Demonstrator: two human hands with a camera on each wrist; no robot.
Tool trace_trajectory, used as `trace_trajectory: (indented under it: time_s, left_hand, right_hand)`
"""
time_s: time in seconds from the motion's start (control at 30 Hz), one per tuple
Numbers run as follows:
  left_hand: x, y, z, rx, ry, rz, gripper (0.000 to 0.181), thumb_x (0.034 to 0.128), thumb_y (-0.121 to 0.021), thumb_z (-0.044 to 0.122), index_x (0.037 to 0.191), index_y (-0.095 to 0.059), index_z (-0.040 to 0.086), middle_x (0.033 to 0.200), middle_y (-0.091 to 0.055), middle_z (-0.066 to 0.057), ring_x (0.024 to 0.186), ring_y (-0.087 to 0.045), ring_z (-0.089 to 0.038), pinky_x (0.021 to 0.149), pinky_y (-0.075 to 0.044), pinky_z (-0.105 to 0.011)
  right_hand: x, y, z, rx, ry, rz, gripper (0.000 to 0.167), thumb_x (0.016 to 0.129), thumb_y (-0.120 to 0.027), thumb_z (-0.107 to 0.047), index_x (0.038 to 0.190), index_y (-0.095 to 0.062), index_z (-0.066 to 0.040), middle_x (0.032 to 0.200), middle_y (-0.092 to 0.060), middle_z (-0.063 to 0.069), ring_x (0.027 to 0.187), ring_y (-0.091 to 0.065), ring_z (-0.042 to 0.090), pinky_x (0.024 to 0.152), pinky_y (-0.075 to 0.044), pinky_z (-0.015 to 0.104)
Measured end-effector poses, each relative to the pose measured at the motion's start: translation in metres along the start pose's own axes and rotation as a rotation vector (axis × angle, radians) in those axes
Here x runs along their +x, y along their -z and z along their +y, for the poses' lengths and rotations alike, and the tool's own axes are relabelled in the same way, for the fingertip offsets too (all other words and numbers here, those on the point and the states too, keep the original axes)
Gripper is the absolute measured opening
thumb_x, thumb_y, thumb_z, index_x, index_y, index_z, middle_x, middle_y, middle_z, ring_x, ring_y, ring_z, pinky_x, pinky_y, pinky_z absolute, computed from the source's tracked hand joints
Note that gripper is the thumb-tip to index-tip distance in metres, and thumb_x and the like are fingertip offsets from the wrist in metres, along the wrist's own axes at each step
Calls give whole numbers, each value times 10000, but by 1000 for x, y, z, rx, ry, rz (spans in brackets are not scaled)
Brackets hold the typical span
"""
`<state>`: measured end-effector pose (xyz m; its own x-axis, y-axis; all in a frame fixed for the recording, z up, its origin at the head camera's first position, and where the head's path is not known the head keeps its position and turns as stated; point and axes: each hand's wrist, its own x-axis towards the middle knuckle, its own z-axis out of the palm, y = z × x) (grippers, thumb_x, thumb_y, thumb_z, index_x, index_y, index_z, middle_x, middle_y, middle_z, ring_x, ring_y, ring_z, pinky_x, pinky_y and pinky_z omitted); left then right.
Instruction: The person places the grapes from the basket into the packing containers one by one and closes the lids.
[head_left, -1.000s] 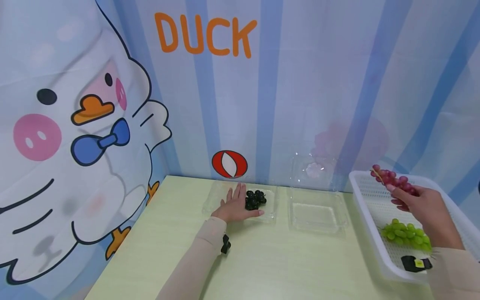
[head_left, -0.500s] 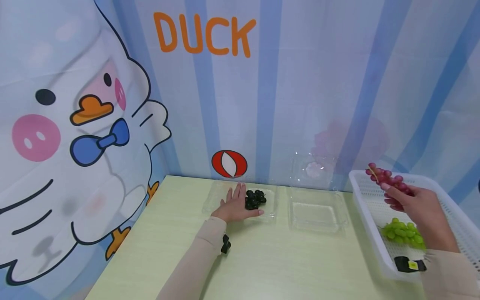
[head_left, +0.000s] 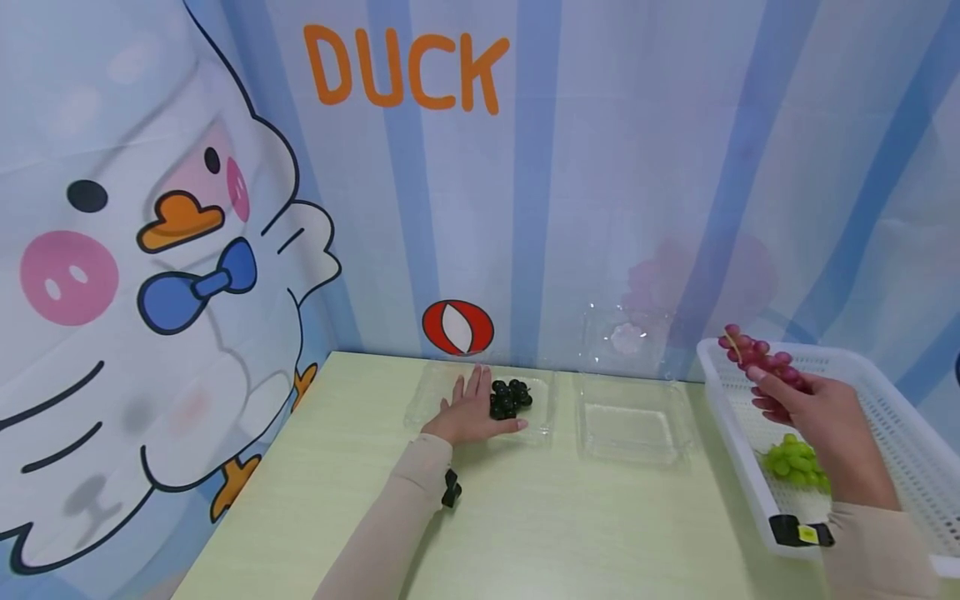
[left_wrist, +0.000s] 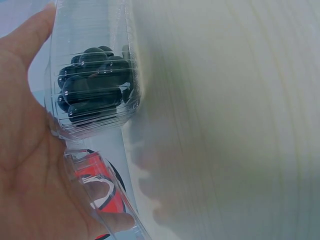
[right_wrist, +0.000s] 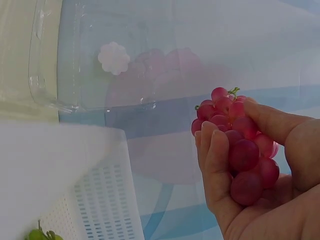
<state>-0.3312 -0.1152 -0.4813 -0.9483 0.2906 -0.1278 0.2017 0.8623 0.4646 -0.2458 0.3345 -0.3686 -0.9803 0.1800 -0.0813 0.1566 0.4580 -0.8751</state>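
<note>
Hands well apart. Right hand (head_left: pixel 821 412): thumb and fingers curled round red grapes (head_left: pixel 759 354), stem end exposed. Bunch held up clear of the basket (head_left: pixel 733 433), at its far left corner in the head view. Left hand (head_left: pixel 467 418): fingers straight, spread a little, resting on the left box (head_left: pixel 542 408), thumb along its near edge.

Left box: clear, open; black grapes (head_left: pixel 512 400) in its right part, just beside the hand. Right box (head_left: pixel 630 429): clear, open, lid raised at the backdrop (head_left: pixel 615 167). Pale flower shape (head_left: pixel 627 338) at that lid; cannot tell whether on it or behind.

Basket: white, perforated, right end of table (head_left: pixel 585 525); green grapes (head_left: pixel 797 460) inside, partly hidden by the right arm. Yellow tag (head_left: pixel 807 534) on the right wrist's black strap, too small to read.

Backdrop: blue-striped, orange lettering (head_left: pixel 415 73) reads "DUCK"; large printed duck at left.
</note>
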Motion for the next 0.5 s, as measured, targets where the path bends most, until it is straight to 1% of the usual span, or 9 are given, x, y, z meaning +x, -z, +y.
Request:
trace_trajectory:
  time_s: [0.17, 0.3, 0.5]
  left_hand:
    - [-1, 1, 0, -2, 0, 0, 1216, 831, -585, 789, 1644, 25, 121, 1719, 64, -68, 1559, 39, -423, 1165, -127, -729]
    - [-1, 1, 0, -7, -4, -3, 1217, 832, -587, 786, 1644, 26, 118, 1718, 70, -67, 1558, 44, -425, 1165, -118, -731]
    - [0, 1, 0, -4, -5, -3, 1221, 830, -583, 792, 1643, 35, 123, 1718, 75, -63, 1559, 47, -422, 1168, -119, -727]
  right_hand:
    - [-2, -8, -3, 19, 0, -3, 848, 960, -585, -587, 1450, -442, 90, 855, -700, -168, 759, -695, -24, 682, -562, 149]
    - [-2, -15, -5, 53, 10, -15, 806, 971, -602, -543, 1437, -443, 96, 858, -693, -160, 767, -706, -8, 694, -579, 179]
    - [-1, -23, -6, 58, 4, -16, 832, 955, -613, -568, 1429, -459, 98, 878, -714, -137, 774, -712, -13, 707, -582, 186]
